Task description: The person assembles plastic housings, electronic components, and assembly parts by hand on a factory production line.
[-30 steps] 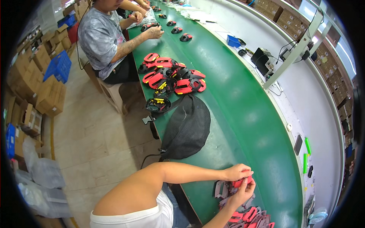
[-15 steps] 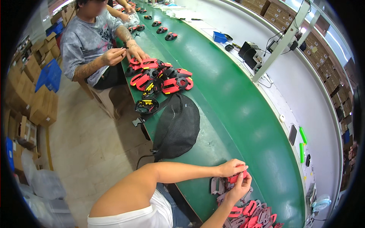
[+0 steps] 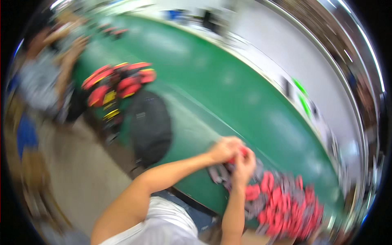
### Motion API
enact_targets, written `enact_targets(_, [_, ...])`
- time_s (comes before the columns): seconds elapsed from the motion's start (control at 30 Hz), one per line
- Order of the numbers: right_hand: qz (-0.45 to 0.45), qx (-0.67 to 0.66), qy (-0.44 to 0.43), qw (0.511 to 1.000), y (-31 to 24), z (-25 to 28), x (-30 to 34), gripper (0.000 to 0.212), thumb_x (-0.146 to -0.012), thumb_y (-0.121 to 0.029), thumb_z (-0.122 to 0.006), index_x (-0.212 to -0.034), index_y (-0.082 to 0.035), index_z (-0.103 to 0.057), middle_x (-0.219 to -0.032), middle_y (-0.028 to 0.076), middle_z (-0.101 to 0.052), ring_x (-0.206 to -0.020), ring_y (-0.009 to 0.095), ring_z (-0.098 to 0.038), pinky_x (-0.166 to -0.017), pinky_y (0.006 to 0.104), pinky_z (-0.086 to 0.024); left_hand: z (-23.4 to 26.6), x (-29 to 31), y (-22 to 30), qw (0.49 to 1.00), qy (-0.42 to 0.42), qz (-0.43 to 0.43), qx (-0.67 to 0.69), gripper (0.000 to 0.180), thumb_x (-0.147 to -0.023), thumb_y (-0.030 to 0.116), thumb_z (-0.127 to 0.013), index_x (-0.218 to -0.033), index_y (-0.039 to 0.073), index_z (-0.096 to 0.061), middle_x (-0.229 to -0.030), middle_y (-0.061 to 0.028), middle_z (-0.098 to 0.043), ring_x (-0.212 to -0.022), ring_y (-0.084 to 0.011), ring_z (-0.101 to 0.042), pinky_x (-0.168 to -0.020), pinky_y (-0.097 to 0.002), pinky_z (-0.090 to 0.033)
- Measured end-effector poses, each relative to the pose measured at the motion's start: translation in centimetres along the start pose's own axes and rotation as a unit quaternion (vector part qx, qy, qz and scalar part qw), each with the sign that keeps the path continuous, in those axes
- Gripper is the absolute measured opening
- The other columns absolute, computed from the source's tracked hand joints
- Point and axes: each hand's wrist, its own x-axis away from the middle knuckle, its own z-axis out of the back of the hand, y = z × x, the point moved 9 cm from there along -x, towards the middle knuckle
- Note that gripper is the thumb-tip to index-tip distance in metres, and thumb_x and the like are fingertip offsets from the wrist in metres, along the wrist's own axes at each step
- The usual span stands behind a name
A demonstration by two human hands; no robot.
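Two bare hands meeting over a long green table (image 3: 228, 94), blurred by motion. Left hand (image 3: 223, 149) and right hand (image 3: 244, 166) pressed close together, both closed around a small red part (image 3: 241, 151) that shows only as a sliver between them. Fingers curled in on the part, though hard to say through the blur whether pinching with the tips or gripping with the whole fist. Red part held just above the near edge of the table, directly over a few dark grey pieces (image 3: 218, 174) lying flat on the green surface. Just beside the right hand, toward the lower right, a loose heap of red and grey parts (image 3: 286, 204) spread along the table's near edge. Well apart to the left, a black bag (image 3: 150, 127) hanging or leaning off the table's edge above a pale floor (image 3: 77, 179). Farther up the table, a second cluster of red, black and yellow items (image 3: 116, 83), piled near another person in a grey shirt (image 3: 38, 83) seated at the same edge, hands raised, too smeared to make out more. Two bright green strips (image 3: 302, 96) lying beyond the table's far side on a white surface.
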Motion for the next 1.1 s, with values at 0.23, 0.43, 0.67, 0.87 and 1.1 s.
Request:
enact_targets(0.23, [0.053, -0.058, -0.039, 0.996, -0.7, -2.6, -0.4, 0.016, -0.083, -0.009, -0.061, -0.093, 0.002, -0.055, -0.081, 0.007, -0.059, -0.075, 0.010, -0.059, -0.063, 0.0255, -0.049, 2.8, 0.5, -0.7, 0.986, 0.039, 0.130, 0.093, 0.019, -0.095, 0.021, -0.047, -0.080, 0.010, -0.051, -0.066, 0.0051, -0.046, -0.056, -0.0014, -0.041, -0.046, -0.0178, -0.032])
enact_targets(0.43, [0.183, 0.020, 0.020, 0.983, -4.3, 0.0, 1.3, 0.013, -0.078, -0.008, -0.061, -0.085, 0.002, -0.056, -0.080, 0.014, -0.057, -0.072, 0.027, -0.058, -0.063, 0.0342, -0.046, 1.7, 1.9, -1.7, 0.956, 0.125, 0.211, 0.159, 0.020, -0.095, 0.020, -0.044, -0.100, 0.001, -0.051, -0.079, -0.0004, -0.051, -0.069, -0.0061, -0.050, -0.059, -0.0211, -0.043])
enact_targets(0.67, [0.132, -0.018, 0.028, 0.991, -2.7, -0.7, 0.9, 0.016, -0.077, -0.009, -0.060, -0.085, 0.003, -0.053, -0.081, 0.015, -0.057, -0.075, 0.030, -0.057, -0.066, 0.0362, -0.046, 2.3, 1.2, -1.9, 0.974, 0.009, 0.155, 0.164, 0.024, -0.097, 0.024, -0.040, -0.095, 0.002, -0.049, -0.086, -0.0026, -0.049, -0.079, -0.0096, -0.050, -0.068, -0.0250, -0.044])
enact_targets(0.87, [0.131, -0.014, 0.024, 0.991, -3.2, -0.4, 0.7, 0.016, -0.076, -0.008, -0.059, -0.085, 0.003, -0.052, -0.080, 0.016, -0.057, -0.072, 0.031, -0.056, -0.064, 0.0364, -0.045, 1.7, 1.0, -0.2, 0.982, 0.024, 0.143, 0.123, 0.023, -0.097, 0.023, -0.040, -0.084, 0.005, -0.047, -0.079, -0.0004, -0.045, -0.073, -0.0077, -0.046, -0.063, -0.0244, -0.041])
enact_targets(1.1, [0.089, -0.045, 0.019, 0.995, -1.8, -0.6, 0.7, 0.014, -0.076, -0.008, -0.058, -0.083, 0.003, -0.052, -0.078, 0.016, -0.056, -0.071, 0.031, -0.055, -0.064, 0.0373, -0.045, 1.5, 0.7, 0.4, 0.997, -0.002, 0.073, 0.018, 0.023, -0.096, 0.020, -0.044, -0.076, 0.007, -0.047, -0.068, 0.0040, -0.043, -0.059, -0.0024, -0.039, -0.050, -0.0182, -0.032])
